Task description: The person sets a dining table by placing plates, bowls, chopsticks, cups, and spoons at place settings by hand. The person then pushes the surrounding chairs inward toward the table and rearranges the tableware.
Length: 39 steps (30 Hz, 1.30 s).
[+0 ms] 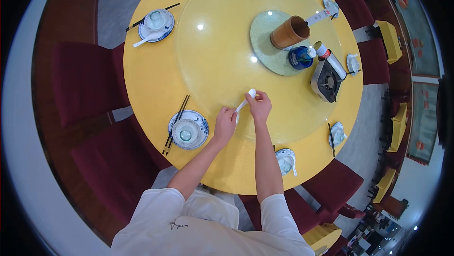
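A white soup spoon (244,102) is held over the near part of the glass turntable (213,74), its bowl pointing away from me. My left hand (226,120) pinches the handle end. At the bowl end, the fingers of my right hand (260,106) are closed on the same spoon. To the left of my hands, a blue-patterned plate (204,130) carries a bowl (178,133) with a small glass cup (185,135) in it. A pair of black chopsticks (176,124) lies across the plate's left side.
A bamboo container (283,34) and a blue bottle (299,58) stand on a round green stone disc (265,24). A portable gas stove (326,82) sits right of them. Several place settings ring the yellow table (146,81). Dark red chairs (90,78) surround it.
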{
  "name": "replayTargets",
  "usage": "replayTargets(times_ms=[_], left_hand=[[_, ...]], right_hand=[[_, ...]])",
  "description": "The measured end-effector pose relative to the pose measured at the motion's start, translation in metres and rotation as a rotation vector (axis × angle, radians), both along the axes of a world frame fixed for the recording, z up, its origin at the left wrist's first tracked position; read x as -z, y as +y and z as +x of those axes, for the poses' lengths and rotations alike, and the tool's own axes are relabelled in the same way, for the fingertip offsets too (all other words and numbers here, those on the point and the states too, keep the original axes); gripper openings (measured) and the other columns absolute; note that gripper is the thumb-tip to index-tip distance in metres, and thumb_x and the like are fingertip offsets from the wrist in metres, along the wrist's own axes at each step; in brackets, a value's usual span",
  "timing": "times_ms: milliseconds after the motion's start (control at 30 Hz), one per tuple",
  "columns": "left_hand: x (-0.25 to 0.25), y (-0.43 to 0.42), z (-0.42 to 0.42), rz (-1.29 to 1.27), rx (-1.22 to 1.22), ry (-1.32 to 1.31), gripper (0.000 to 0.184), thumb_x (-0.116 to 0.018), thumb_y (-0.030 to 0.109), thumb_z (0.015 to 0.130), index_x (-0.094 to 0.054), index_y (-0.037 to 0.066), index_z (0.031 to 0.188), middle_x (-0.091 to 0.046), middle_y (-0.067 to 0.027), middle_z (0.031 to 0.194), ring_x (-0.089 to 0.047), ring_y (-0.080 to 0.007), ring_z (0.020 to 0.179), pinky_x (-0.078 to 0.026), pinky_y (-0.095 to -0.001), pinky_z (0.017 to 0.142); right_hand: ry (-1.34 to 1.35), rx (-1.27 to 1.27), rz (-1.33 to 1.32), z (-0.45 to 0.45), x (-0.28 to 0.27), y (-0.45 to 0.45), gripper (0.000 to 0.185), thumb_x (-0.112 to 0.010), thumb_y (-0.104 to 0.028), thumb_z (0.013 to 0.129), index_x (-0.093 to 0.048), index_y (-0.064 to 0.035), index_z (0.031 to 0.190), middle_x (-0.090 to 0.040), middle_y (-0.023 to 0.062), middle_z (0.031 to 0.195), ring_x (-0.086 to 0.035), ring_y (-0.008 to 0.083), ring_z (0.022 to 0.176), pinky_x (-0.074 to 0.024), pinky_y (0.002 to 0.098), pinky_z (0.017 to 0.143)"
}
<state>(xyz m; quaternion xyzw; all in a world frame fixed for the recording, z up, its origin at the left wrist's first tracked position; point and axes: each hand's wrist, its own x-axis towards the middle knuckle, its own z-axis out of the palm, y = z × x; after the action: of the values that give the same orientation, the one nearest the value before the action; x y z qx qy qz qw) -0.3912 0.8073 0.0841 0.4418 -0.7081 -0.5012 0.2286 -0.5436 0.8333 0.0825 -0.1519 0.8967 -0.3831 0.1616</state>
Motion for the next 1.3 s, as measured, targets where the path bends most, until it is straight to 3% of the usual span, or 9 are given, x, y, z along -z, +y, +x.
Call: replayTargets(times_ms=[300,400,533,700,800,900,1033,1200,1300], left_hand=[[-0.004,-0.004,0.001,0.056,0.013,0.001,0.014,-0.065,0.006,0.090,-0.070,-0.004,0.099,-0.062,-0.0185,0.089,-0.063,-0.0358,0.078,-0.050,-0.0437,0.072],[0.001,-0.002,0.004,-0.066,-0.002,0.022,0.015,-0.069,0.008,0.090,-0.071,-0.004,0.097,-0.064,-0.0170,0.086,-0.066,-0.0297,0.070,-0.054,-0.0379,0.064],[-0.020,0.004,0.018,-0.004,0.090,-0.020,0.015,-0.069,0.009,0.089,-0.071,-0.004,0.097,-0.066,-0.0180,0.086,-0.066,-0.0298,0.068,-0.054,-0.0378,0.064],[-0.083,-0.002,0.089,0.096,0.108,0.002,0.015,-0.070,0.010,0.089,-0.071,-0.002,0.097,-0.070,-0.0183,0.089,-0.067,-0.0266,0.063,-0.054,-0.0362,0.062],[-0.086,-0.013,0.146,0.116,-0.043,0.013,0.016,-0.073,0.009,0.087,-0.071,-0.004,0.096,-0.071,-0.0135,0.086,-0.067,-0.0184,0.067,-0.054,-0.0312,0.059],[-0.070,-0.030,0.203,0.080,-0.104,-0.106,0.017,-0.073,0.011,0.086,-0.072,-0.001,0.098,-0.070,-0.0144,0.088,-0.066,-0.0201,0.064,-0.055,-0.0318,0.062],[-0.077,-0.041,0.226,0.051,-0.062,-0.265,0.038,-0.078,0.018,0.082,-0.067,0.002,0.114,-0.065,-0.0156,0.103,-0.067,-0.0257,0.084,-0.056,-0.0369,0.073],[-0.083,-0.035,0.190,-0.120,0.138,-0.408,0.063,-0.082,0.026,0.077,-0.055,0.006,0.132,-0.055,-0.0161,0.125,-0.059,-0.0343,0.113,-0.052,-0.0451,0.091],[-0.074,-0.035,0.182,-0.091,0.180,-0.502,0.064,-0.081,0.025,0.077,-0.055,0.007,0.133,-0.054,-0.0159,0.127,-0.059,-0.0364,0.113,-0.052,-0.0455,0.093]], right_hand=[[0.021,-0.007,0.017,0.000,0.004,0.001,0.054,-0.090,-0.037,0.068,-0.070,-0.0019,0.103,-0.064,0.0055,0.075,-0.061,0.0148,0.066,-0.0520,0.0303,0.062],[0.030,-0.013,0.012,0.000,0.005,0.001,0.054,-0.090,-0.037,0.068,-0.070,-0.0018,0.103,-0.063,0.0061,0.075,-0.061,0.0161,0.066,-0.0518,0.0314,0.062],[0.069,-0.032,0.033,-0.001,0.002,0.001,0.054,-0.091,-0.038,0.067,-0.069,-0.0021,0.102,-0.064,0.0067,0.075,-0.062,0.0173,0.066,-0.0523,0.0329,0.062],[0.068,-0.034,-0.017,-0.002,0.019,0.009,0.057,-0.092,-0.038,0.065,-0.069,-0.0022,0.102,-0.061,0.0076,0.074,-0.060,0.0191,0.065,-0.0513,0.0341,0.062],[0.038,-0.041,0.015,-0.001,0.012,0.007,0.058,-0.092,-0.039,0.065,-0.068,-0.0020,0.104,-0.061,0.0075,0.075,-0.060,0.0193,0.066,-0.0517,0.0341,0.063],[0.038,-0.047,0.027,-0.002,0.007,0.004,0.061,-0.091,-0.040,0.066,-0.067,-0.0015,0.106,-0.061,0.0078,0.076,-0.060,0.0198,0.068,-0.0519,0.0343,0.065],[-0.008,0.023,0.029,0.002,-0.001,0.008,0.065,-0.091,-0.043,0.067,-0.066,-0.0012,0.111,-0.061,0.0088,0.081,-0.061,0.0199,0.074,-0.0523,0.0339,0.069],[-0.131,0.104,-0.125,0.016,0.007,0.042,0.055,-0.086,-0.033,0.078,-0.065,-0.0003,0.116,-0.062,0.0066,0.089,-0.060,0.0132,0.075,-0.0513,0.0277,0.069],[-0.136,0.091,-0.221,0.045,-0.002,0.082,0.042,-0.082,-0.023,0.084,-0.064,0.0014,0.114,-0.061,0.0026,0.092,-0.057,0.0096,0.081,-0.0484,0.0240,0.072]])
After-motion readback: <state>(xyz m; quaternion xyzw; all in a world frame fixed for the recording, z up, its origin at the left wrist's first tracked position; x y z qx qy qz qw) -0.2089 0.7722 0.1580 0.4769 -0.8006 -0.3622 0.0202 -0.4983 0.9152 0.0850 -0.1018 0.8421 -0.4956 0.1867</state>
